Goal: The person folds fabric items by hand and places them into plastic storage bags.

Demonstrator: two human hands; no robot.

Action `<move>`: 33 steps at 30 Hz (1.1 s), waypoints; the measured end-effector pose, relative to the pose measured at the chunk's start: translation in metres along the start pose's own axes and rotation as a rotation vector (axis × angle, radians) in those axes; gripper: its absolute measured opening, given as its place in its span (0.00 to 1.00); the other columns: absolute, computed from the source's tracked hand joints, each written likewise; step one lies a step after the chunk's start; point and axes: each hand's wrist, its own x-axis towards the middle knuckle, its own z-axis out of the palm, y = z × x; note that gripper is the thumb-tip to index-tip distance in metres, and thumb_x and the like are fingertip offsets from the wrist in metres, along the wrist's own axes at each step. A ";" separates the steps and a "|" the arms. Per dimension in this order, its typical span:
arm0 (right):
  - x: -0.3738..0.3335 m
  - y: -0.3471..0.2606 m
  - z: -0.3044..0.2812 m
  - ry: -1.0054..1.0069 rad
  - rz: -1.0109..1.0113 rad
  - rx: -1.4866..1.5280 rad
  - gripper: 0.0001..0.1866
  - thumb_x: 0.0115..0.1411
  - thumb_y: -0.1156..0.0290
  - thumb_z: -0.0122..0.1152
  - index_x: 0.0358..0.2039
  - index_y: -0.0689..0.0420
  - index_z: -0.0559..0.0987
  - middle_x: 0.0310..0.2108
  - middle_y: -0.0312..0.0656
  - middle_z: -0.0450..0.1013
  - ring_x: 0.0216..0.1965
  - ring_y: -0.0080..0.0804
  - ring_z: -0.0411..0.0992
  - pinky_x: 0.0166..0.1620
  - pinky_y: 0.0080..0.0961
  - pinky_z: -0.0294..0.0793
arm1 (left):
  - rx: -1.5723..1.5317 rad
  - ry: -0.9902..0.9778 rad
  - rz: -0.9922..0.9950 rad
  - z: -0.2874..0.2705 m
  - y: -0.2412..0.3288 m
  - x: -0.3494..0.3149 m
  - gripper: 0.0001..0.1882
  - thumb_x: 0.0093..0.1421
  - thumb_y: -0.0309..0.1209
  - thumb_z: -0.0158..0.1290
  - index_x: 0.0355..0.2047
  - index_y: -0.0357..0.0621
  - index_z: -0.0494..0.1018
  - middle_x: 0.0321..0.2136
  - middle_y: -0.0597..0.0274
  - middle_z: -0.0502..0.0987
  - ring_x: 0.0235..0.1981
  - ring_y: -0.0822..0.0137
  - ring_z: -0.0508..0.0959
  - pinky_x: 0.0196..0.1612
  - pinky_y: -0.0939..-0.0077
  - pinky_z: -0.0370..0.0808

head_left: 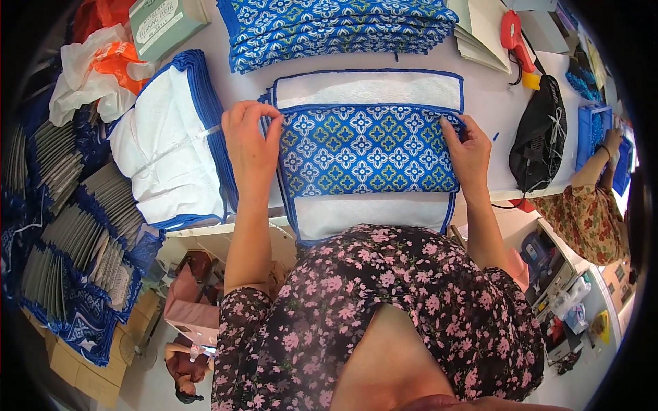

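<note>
In front of me lies a blue patterned cloth (370,151) with white and yellow-green motifs, folded over to show a white, blue-edged strip above and below it. My left hand (252,140) is at its upper left corner, with thumb and fingertips pinched together on the edge. At the upper right corner, my right hand (469,151) grips the fold, its thumb on the patterned side and the fingers partly hidden. Just left of my left forearm sits a bundle of white cloths (171,151) with blue edges, tied with a clear band.
Beyond the cloth stands a stack of folded patterned cloths (336,34). At left are a green box (164,27), a plastic bag (96,75) and piles of packed cloths with grey cards (75,226). A red tape dispenser (510,34) and black bag (539,137) lie right. Another person's arm (595,164) works beside blue trays.
</note>
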 end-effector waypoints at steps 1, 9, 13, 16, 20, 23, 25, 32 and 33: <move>0.000 0.001 0.000 0.005 -0.005 0.001 0.12 0.59 0.67 0.67 0.37 0.63 0.80 0.24 0.34 0.75 0.24 0.14 0.65 0.28 0.15 0.67 | 0.007 0.020 -0.005 -0.001 0.001 0.000 0.08 0.51 0.25 0.63 0.31 0.43 0.76 0.36 0.57 0.73 0.42 0.54 0.70 0.47 0.63 0.67; 0.001 0.003 0.001 0.011 -0.009 0.004 0.13 0.59 0.66 0.67 0.37 0.63 0.80 0.23 0.34 0.75 0.23 0.14 0.64 0.28 0.16 0.66 | -0.003 0.021 0.012 0.005 0.002 -0.002 0.08 0.51 0.26 0.63 0.31 0.44 0.76 0.36 0.58 0.73 0.42 0.55 0.70 0.46 0.63 0.68; 0.000 0.002 0.001 0.016 0.001 0.034 0.13 0.59 0.66 0.67 0.37 0.63 0.80 0.23 0.33 0.75 0.23 0.14 0.64 0.28 0.16 0.66 | -0.002 -0.024 0.017 0.007 0.002 0.000 0.08 0.50 0.26 0.63 0.31 0.43 0.76 0.37 0.58 0.73 0.42 0.55 0.71 0.46 0.63 0.68; 0.000 -0.002 0.001 0.007 -0.002 -0.015 0.12 0.59 0.66 0.66 0.37 0.63 0.80 0.23 0.33 0.74 0.23 0.14 0.64 0.28 0.16 0.66 | -0.010 0.009 0.033 0.005 0.001 0.000 0.08 0.51 0.26 0.63 0.31 0.43 0.76 0.37 0.58 0.73 0.42 0.55 0.71 0.46 0.63 0.68; 0.000 -0.003 0.001 0.006 -0.004 -0.002 0.12 0.59 0.66 0.66 0.37 0.63 0.80 0.23 0.33 0.74 0.23 0.14 0.64 0.28 0.16 0.66 | 0.000 0.028 0.026 0.005 0.001 0.002 0.08 0.51 0.25 0.63 0.31 0.43 0.75 0.38 0.58 0.73 0.42 0.55 0.71 0.46 0.63 0.68; 0.000 -0.005 0.002 0.011 -0.003 0.017 0.12 0.59 0.66 0.66 0.37 0.63 0.80 0.23 0.33 0.74 0.23 0.14 0.64 0.28 0.16 0.66 | 0.021 0.024 0.041 0.011 -0.002 0.002 0.09 0.51 0.25 0.63 0.33 0.43 0.75 0.37 0.58 0.74 0.42 0.54 0.71 0.46 0.63 0.68; 0.000 -0.001 0.003 0.021 -0.014 0.002 0.12 0.59 0.67 0.67 0.37 0.63 0.80 0.23 0.33 0.74 0.23 0.14 0.64 0.27 0.16 0.66 | 0.056 0.119 0.046 0.013 0.003 0.000 0.08 0.53 0.24 0.60 0.35 0.43 0.76 0.39 0.57 0.74 0.44 0.54 0.71 0.47 0.62 0.68; 0.006 0.010 0.000 0.072 -0.026 -0.059 0.13 0.57 0.65 0.67 0.37 0.62 0.80 0.21 0.40 0.74 0.21 0.20 0.66 0.27 0.21 0.67 | -0.035 -0.140 0.187 0.044 0.056 -0.040 0.28 0.58 0.30 0.57 0.59 0.44 0.65 0.64 0.51 0.61 0.66 0.48 0.57 0.66 0.53 0.55; 0.007 0.010 0.002 0.067 -0.062 -0.081 0.12 0.58 0.67 0.67 0.36 0.63 0.80 0.21 0.36 0.74 0.22 0.17 0.65 0.26 0.18 0.65 | -0.020 -0.209 0.145 0.055 0.046 -0.042 0.39 0.57 0.36 0.58 0.66 0.44 0.56 0.68 0.50 0.53 0.70 0.48 0.50 0.70 0.50 0.45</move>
